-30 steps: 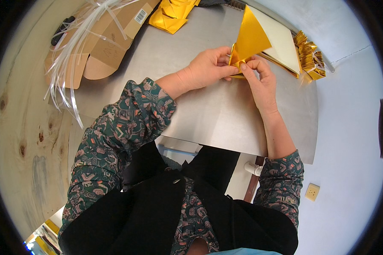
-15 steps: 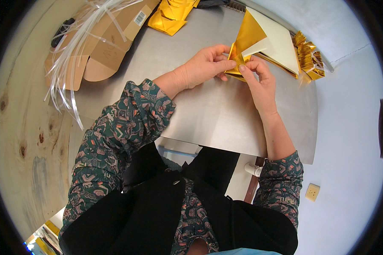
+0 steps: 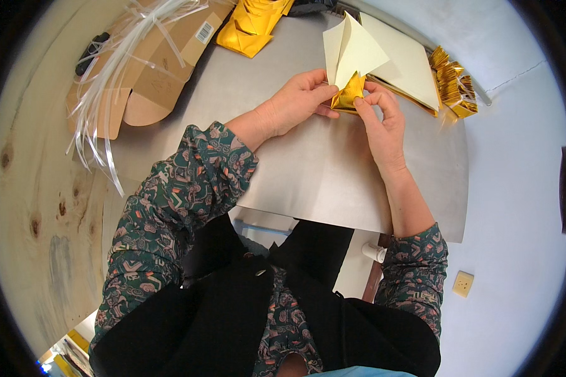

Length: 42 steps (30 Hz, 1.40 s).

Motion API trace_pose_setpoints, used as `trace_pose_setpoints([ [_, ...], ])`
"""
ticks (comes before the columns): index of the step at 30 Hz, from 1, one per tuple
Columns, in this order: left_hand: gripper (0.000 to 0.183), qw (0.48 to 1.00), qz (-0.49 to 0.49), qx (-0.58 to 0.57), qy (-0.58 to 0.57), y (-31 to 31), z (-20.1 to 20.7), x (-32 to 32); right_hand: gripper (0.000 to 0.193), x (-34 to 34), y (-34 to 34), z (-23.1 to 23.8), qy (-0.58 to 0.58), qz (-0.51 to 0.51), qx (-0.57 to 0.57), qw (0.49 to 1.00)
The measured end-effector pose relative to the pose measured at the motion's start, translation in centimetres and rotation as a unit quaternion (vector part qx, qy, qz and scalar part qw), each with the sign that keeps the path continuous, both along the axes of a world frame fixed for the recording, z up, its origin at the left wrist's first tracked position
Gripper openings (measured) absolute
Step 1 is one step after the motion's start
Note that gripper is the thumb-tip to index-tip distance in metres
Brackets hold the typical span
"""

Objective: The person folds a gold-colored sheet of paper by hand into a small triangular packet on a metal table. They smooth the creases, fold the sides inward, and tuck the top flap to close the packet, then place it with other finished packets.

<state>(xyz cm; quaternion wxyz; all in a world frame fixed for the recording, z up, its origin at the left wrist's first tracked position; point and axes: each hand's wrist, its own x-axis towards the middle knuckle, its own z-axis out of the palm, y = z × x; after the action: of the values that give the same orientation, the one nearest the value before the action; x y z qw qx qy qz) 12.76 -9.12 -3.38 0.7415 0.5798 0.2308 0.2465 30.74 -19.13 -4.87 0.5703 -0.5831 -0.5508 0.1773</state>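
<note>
Between my two hands is a partly folded sheet of gold foil paper (image 3: 346, 97), its pale cream back fanning up and away from me. My left hand (image 3: 302, 100) pinches the folded gold end from the left, thumb on top. From the right, my right hand (image 3: 381, 113) grips the same gold end between thumb and bent fingers. The fingertips under the paper are partly hidden. Just beyond my right hand lies a stack of cream-backed gold sheets (image 3: 404, 60).
A bundle of folded gold pieces (image 3: 457, 88) sits against the wall at the right. More folded gold pieces (image 3: 251, 28) lie at the far side of the metal table (image 3: 314, 176). To the left, a cardboard box (image 3: 160, 78) has white plastic strips (image 3: 104, 100) draped over it.
The sheet's upper part has opened out, so its cream side now faces me where gold showed before. The gold end has been folded further; both hands stay close to the same place.
</note>
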Motion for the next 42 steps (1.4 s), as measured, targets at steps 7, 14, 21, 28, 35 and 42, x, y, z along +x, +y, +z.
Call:
trace_pose_setpoints([
  [7,0.039,0.999,0.03,-0.015,-0.031,-0.2,-0.2,0.2,0.019,0.2,0.4,-0.5,0.013,-0.004,0.015,1.0],
  [14,0.039,0.998,0.043,0.003,-0.041,-0.4,-0.4,0.6,0.019,0.5,0.7,-1.0,0.077,-0.001,-0.007,0.997],
  [21,0.037,0.997,0.015,0.073,-0.035,-0.6,-0.6,0.6,0.017,0.6,0.9,-1.2,0.157,0.03,-0.026,0.987],
  [28,0.039,0.991,0.02,0.126,-0.028,-1.1,-1.0,0.8,0.015,0.3,0.5,-0.9,0.005,0.009,0.0,1.0],
  [35,0.036,0.982,0.027,0.182,0.035,-0.4,0.1,-0.4,0.009,0.2,0.2,-0.4,0.081,0.055,-0.006,0.995],
  [42,0.033,0.955,-0.024,0.28,0.101,0.7,2.6,-2.4,0.018,3.4,0.0,2.1,0.226,-0.057,0.088,0.968],
])
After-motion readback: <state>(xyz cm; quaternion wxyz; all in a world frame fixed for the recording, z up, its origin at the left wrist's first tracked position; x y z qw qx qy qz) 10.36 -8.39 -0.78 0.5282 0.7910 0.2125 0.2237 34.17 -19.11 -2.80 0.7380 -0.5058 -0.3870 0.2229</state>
